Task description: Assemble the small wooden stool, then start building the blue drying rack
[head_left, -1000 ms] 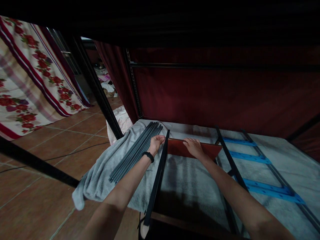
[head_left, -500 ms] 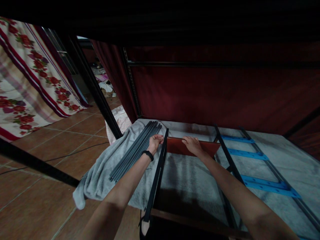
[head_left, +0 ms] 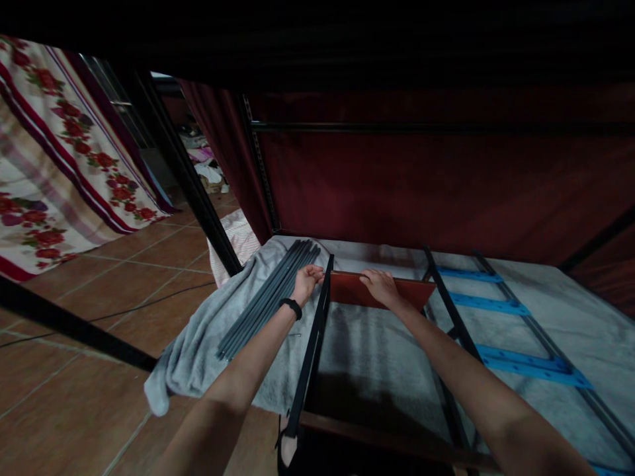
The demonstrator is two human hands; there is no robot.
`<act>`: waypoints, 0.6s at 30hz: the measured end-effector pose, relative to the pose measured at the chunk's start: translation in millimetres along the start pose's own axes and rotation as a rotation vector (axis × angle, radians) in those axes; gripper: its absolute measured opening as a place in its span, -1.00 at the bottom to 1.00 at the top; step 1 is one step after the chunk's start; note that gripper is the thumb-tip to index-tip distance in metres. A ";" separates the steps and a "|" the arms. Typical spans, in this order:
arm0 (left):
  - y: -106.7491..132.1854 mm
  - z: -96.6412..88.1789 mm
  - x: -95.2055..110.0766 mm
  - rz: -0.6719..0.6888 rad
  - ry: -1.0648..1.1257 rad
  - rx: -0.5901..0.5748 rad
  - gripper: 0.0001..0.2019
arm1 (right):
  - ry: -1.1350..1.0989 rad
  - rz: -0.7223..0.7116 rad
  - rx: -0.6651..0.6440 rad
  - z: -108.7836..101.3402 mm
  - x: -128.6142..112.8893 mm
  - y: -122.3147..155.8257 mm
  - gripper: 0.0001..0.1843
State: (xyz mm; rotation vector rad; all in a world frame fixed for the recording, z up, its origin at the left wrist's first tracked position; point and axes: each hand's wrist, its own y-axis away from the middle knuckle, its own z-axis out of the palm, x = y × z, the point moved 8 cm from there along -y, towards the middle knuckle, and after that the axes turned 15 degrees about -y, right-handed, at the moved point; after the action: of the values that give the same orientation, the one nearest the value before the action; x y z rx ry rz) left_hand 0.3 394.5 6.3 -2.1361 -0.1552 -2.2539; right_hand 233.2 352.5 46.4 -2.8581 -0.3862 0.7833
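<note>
My left hand (head_left: 307,283), a dark band on its wrist, is closed in a pinch at the outer side of a black metal frame bar (head_left: 315,337), near its far end. Something small and thin shows at the fingertips, too small to name. My right hand (head_left: 381,287) is closed over the upper edge of a reddish-brown board (head_left: 407,291), fingers on top. The board stands on edge between that bar and a second black bar (head_left: 454,311) to the right. Left of the frame, a bundle of grey rods (head_left: 270,301) lies on the grey blanket (head_left: 191,354).
A small thin metal piece (head_left: 294,335) lies on the blanket by the rods. Black rails with blue crosspieces (head_left: 533,367) lie at the right. A black post (head_left: 191,178) and a dark overhead beam surround the bed; a maroon curtain (head_left: 397,185) hangs behind. A cable (head_left: 149,305) crosses the tiled floor.
</note>
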 end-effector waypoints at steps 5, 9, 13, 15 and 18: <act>0.6 0.6 1.3 -0.005 -0.027 -0.033 -0.85 | 0.000 0.004 -0.013 2.8 3.1 -2.2 -0.70; -1.3 2.6 2.5 0.015 -0.042 -0.019 -0.86 | -0.001 0.009 -0.018 3.9 4.9 -3.8 -0.69; 0.0 4.3 5.0 0.030 -0.064 -0.045 -0.87 | 0.007 -0.001 -0.017 3.2 3.4 -3.2 -0.67; 1.7 4.1 6.0 0.024 -0.057 -0.057 -0.82 | 0.007 -0.006 -0.018 2.8 2.9 -2.7 -0.67; 4.1 3.9 2.5 -0.039 -0.033 -0.054 -0.76 | -0.005 -0.005 -0.017 2.4 3.2 -2.5 -0.68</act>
State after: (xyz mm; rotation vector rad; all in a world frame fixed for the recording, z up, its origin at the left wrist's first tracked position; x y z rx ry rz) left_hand 4.4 391.0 9.2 -2.2167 -0.1395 -2.2704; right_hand 234.0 356.1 43.3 -2.8702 -0.4018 0.7898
